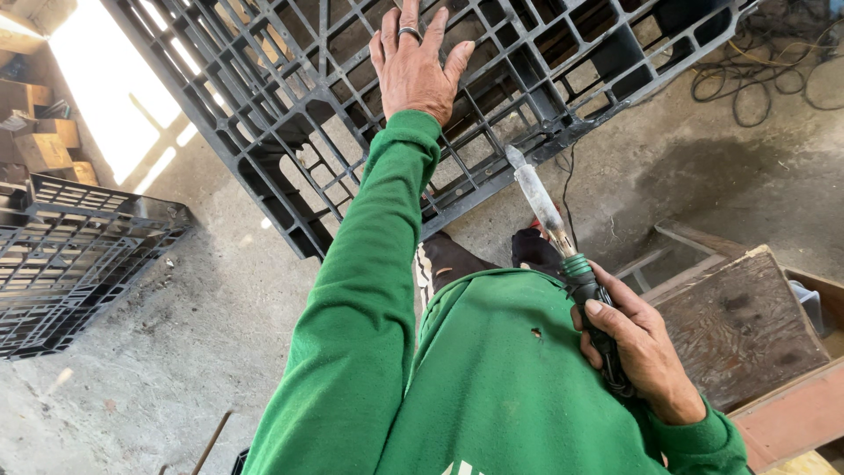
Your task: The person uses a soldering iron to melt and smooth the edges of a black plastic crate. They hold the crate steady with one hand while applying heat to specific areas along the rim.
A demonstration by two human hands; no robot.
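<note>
A large black plastic pallet [290,97] with a grid of openings stands tilted on the concrete floor in front of me. My left hand [413,66], a ring on one finger, lies flat and spread against its grid near the top. My right hand [637,347] grips the dark handle of a soldering-iron-like tool [554,224] whose long pale metal tip points up toward the pallet's lower edge without touching it. A black cord runs from the tool. Both arms wear green sleeves.
A second black pallet [70,264] lies at the left. Wooden blocks [40,145] sit at the far left. A worn wooden bench [738,325] stands at the right. Black cables [765,70] coil on the floor at the upper right. Bright sunlight falls at the upper left.
</note>
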